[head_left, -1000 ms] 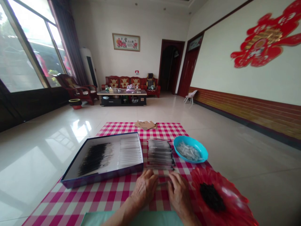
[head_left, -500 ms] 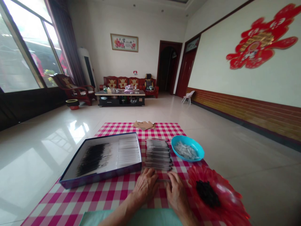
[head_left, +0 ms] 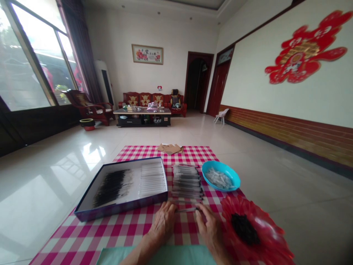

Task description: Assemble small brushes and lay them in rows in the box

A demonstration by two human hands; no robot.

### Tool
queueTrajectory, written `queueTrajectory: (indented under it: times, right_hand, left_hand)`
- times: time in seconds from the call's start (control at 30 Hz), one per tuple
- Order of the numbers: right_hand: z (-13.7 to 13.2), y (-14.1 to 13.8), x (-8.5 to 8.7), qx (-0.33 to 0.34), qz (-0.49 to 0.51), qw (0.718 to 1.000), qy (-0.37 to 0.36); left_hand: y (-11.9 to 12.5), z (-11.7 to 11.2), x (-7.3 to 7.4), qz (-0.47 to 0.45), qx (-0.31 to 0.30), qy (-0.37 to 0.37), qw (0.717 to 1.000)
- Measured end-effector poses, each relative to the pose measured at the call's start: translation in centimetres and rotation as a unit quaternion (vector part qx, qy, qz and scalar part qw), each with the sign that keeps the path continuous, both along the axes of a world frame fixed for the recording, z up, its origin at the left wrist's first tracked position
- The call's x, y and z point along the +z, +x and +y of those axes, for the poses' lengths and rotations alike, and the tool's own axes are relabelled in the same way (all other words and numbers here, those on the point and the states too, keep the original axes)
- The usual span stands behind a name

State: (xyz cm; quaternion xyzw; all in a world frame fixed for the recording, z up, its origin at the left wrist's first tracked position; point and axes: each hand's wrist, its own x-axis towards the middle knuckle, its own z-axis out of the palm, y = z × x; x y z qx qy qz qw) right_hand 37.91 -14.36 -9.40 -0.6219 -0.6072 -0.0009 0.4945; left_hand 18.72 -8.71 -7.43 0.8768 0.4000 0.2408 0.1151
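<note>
My left hand (head_left: 164, 222) and my right hand (head_left: 211, 232) rest on a pink-and-white checked cloth (head_left: 138, 235), holding a slim rod (head_left: 186, 210) by its two ends. Just beyond them lies a stack of slim brushes in clear sleeves (head_left: 186, 181). An open dark-rimmed box (head_left: 121, 209) to the left holds rows of black-tipped brushes. On the right, a blue bowl (head_left: 220, 187) contains small clear pieces, and a red flower-shaped plate (head_left: 259, 217) carries a black fibre heap (head_left: 244, 229).
A pale green pad (head_left: 157, 255) lies at the near edge of the cloth. Cardboard scraps (head_left: 170, 148) sit at its far end. Polished floor tiles surround the cloth, with a low table (head_left: 142, 112) and red sofa (head_left: 146, 98) far off.
My left hand has shifted left, away from the stack, and the rod now shows plainly between my hands. The view has tilted slightly.
</note>
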Motion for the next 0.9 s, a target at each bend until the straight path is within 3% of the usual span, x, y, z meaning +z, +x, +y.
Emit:
queueTrajectory:
  times: [0.13, 0.33, 0.47, 0.6, 0.7, 0.9]
  right_hand:
    - [-0.1, -0.5, 0.5, 0.035, 0.074, 0.997, -0.015]
    - [0.0, -1.4, 0.1, 0.034, 0.126, 0.991, -0.041]
    - [0.2, -1.2, 0.1, 0.01, 0.115, 0.993, -0.026]
    - [0.2, -1.3, 0.4, 0.028, 0.069, 0.997, -0.018]
    - [0.3, -1.3, 0.4, 0.033, 0.078, 0.996, -0.038]
    - [0.4, -1.1, 0.2, 0.051, 0.193, 0.976, -0.092]
  left_hand:
    - [0.0, -0.5, 0.4, 0.01, 0.006, 0.021, 1.0]
    - [2.1, -1.5, 0.2, -0.003, 0.0, 0.059, 0.998]
    - [3.0, -1.5, -0.7, -0.022, 0.026, 0.087, 0.996]
    - [2.9, -1.3, -1.3, -0.007, 0.038, 0.108, 0.993]
    - [2.9, -1.2, -1.3, 0.01, 0.033, 0.104, 0.994]
    - [3.0, -1.0, -1.3, 0.01, 0.03, 0.038, 0.999]
